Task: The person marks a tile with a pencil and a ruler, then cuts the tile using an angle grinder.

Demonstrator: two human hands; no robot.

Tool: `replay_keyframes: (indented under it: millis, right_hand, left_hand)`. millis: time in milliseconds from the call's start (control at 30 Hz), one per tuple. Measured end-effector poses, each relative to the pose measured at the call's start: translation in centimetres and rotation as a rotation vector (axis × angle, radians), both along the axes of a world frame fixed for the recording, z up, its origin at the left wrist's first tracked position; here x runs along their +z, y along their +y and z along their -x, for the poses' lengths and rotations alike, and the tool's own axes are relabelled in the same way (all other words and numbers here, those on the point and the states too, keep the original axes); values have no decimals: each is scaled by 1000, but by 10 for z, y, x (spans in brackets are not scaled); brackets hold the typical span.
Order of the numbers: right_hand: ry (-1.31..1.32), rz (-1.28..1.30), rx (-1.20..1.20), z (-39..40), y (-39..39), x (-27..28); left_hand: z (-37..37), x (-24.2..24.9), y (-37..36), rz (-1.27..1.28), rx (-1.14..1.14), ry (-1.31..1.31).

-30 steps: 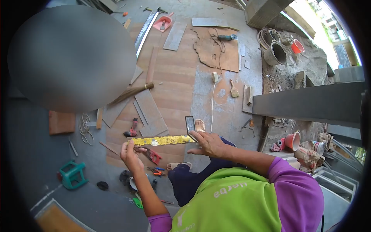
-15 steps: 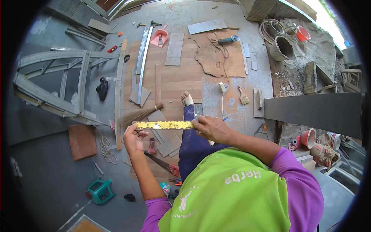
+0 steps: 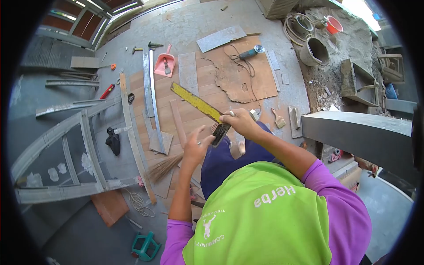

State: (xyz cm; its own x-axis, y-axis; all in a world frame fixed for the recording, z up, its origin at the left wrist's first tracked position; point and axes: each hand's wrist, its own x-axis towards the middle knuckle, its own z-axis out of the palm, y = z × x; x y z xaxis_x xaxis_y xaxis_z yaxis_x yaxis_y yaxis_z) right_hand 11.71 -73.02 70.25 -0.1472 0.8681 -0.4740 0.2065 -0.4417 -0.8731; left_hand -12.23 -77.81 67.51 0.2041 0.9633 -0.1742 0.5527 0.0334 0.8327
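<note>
My right hand [image 3: 242, 123] grips a try square at its corner. The square's yellow blade [image 3: 194, 101] points up and to the left, over the floor planks. Its dark stock [image 3: 220, 135] slants down toward my left hand. A small white tip shows by the right fingers. My left hand [image 3: 194, 145] is open, with fingers apart and the thumb right at the lower end of the stock. Below the hands are my dark trousers [image 3: 218, 165], and part of a foot shows beneath the square.
A hand broom [image 3: 164, 168] lies left of my left forearm. Ahead are a pink dustpan [image 3: 164, 66], metal strips [image 3: 155, 99] and an angle grinder [image 3: 251, 52] on a brown board [image 3: 265, 81]. A paintbrush [image 3: 278, 119] lies to the right, near a grey beam [image 3: 357, 132]. A ladder [image 3: 88, 137] stands left.
The square has turned from level to slanting up-left. My left hand has let go of the blade's end and moved right, down to the stock. The view has shifted and my legs have moved.
</note>
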Motion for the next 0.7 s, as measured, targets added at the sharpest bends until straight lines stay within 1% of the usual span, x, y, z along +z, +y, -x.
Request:
replay_keyframes:
  millis: [33,67,100,133,233,333,367,467,567,667,700]
  right_hand:
    - [1,56,-35,-6,18,13]
    - [2,110,-69,-14,34,19]
    - [56,65,-164,-20,44,-9]
    - [78,99,-202,-27,59,-6]
    - [149,226,-275,-53,103,0]
    - [180,258,-284,-80,159,-8]
    - [178,230,-270,-88,179,-16]
    - [182,224,-249,-113,246,-49]
    - [67,171,-249,-143,322,-81]
    - [-287,137,-105,-190,381,-156]
    - [-282,140,-110,-205,395,-189]
  left_hand:
    - [-16,13,21,-83,-131,77]
    - [-32,26,42,-43,-177,61]
    - [-47,38,62,-1,-220,45]
    - [-60,42,79,44,-262,30]
    - [-90,19,126,-103,-236,-3]
    - [-118,13,183,-202,-237,-4]
    - [-129,9,204,-189,-228,26]
    - [-154,-8,267,-161,-191,105]
    - [-176,-45,342,-158,-162,145]
    - [-188,-91,407,-140,-150,202]
    - [-192,-106,432,-127,-144,218]
